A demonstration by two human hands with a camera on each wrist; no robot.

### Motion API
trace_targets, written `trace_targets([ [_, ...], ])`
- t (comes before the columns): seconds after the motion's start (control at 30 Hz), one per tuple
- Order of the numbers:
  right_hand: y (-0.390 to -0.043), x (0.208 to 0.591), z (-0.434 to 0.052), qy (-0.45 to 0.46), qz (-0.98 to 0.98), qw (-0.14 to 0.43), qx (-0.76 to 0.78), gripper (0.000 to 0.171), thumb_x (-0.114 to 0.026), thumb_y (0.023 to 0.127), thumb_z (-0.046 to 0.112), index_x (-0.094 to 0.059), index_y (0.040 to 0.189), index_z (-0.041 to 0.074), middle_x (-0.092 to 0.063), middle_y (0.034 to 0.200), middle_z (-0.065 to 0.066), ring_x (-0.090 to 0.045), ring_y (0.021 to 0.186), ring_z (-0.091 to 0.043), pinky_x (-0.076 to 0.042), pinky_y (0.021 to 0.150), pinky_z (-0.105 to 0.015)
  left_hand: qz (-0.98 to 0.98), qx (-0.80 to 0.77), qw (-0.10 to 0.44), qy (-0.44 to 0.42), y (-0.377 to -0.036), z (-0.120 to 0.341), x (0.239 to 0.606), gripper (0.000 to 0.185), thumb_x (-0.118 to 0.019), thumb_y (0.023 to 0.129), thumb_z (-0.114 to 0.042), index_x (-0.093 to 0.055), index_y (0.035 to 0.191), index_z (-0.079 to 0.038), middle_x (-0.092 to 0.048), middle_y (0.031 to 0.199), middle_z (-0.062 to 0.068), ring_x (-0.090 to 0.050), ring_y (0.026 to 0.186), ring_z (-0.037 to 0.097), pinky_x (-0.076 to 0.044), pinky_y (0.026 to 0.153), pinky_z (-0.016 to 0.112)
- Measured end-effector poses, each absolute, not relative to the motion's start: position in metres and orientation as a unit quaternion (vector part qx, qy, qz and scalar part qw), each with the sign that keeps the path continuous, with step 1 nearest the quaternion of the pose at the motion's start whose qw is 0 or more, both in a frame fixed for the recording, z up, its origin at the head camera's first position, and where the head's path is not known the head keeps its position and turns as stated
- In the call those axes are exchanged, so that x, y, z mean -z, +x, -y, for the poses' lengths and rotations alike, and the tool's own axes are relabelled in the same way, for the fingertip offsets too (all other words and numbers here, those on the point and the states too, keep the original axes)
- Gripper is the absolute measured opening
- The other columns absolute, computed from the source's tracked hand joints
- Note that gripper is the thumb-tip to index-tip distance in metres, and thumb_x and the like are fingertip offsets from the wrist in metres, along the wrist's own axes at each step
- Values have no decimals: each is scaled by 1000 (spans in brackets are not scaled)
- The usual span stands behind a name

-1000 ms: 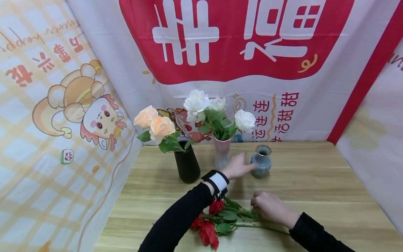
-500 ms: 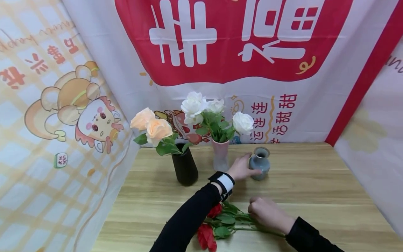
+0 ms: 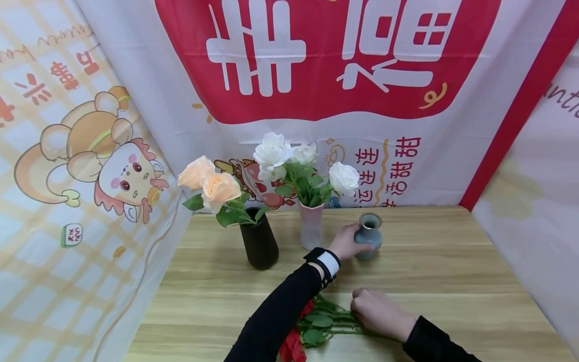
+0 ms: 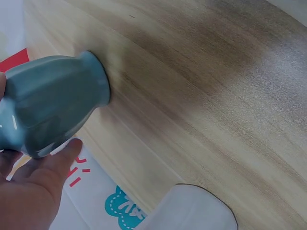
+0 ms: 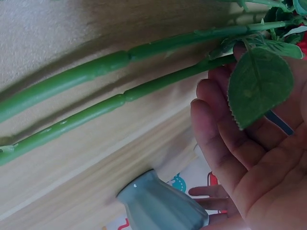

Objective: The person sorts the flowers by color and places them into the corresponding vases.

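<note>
My left hand [image 3: 347,243] curls around the small grey-blue ceramic vase [image 3: 368,243], thumb and fingers wrapped on its belly; from the left wrist camera the vase [image 4: 48,111] lies against my palm [image 4: 33,187], and I cannot tell whether its foot is on the pale wooden tabletop [image 3: 434,271] or just off it. The vase stands toward the back of the table, just right of the frosted pink glass vase [image 3: 311,232] and near the printed red-and-white banner backdrop [image 3: 316,60]. To its right the tabletop runs open as far as the right cloth wall [image 3: 534,211]. To the left, room is tighter: the pink vase sits just beside my hand, and the matte black cylindrical vase [image 3: 259,245] stands further left.

My right hand [image 3: 379,312] rests near the front edge, fingers loosely curled over the green stems of the red artificial roses [image 3: 312,329] lying flat on the wood. In the right wrist view my fingers [image 5: 230,143] reach onto the stems [image 5: 100,64] and a leaf, but I cannot tell whether they actually pinch them.

The grey-blue vase's mouth shows dark, with nothing sticking out. The pink vase holds white roses [image 3: 276,153] with green leaves. The black vase holds peach roses [image 3: 210,183], leaning left.
</note>
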State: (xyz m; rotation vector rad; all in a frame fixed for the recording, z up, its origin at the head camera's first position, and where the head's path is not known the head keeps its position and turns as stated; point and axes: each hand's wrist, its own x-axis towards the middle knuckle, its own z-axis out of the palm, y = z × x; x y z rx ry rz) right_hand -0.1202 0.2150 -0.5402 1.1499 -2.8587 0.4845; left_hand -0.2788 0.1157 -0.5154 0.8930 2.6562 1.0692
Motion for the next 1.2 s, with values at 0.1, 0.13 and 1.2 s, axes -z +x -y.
trace_targets([
  [0.1, -120, 543, -213, 366, 918, 14, -150, 24, -73, 79, 3, -63, 65, 20, -45, 68, 14, -43, 58, -2, -38, 47, -23, -887, -354, 77, 287, -282, -115, 517, 65, -81, 80, -44, -60, 133, -13, -65, 121, -1, -60, 106, 9, -45, 88, 19],
  [0.13, -120, 544, -212, 365, 919, 15, -148, 24, -73, 78, 3, -63, 65, 20, -45, 68, 14, -44, 58, -2, -37, 46, -23, -888, -351, 78, 285, -282, -115, 517, 66, -81, 79, -45, -61, 133, -14, -65, 121, -2, -60, 106, 8, -45, 87, 18],
  [1.2, -104, 522, -218, 346, 932, 81, -69, 24, -70, 65, -8, -58, 69, 13, -44, 67, 6, -47, 57, -10, -36, 44, -27, -891, -330, 54, 306, -283, -107, 518, 73, -81, 76, -52, -60, 137, -17, -67, 119, -5, -60, 106, 8, -45, 88, 19],
])
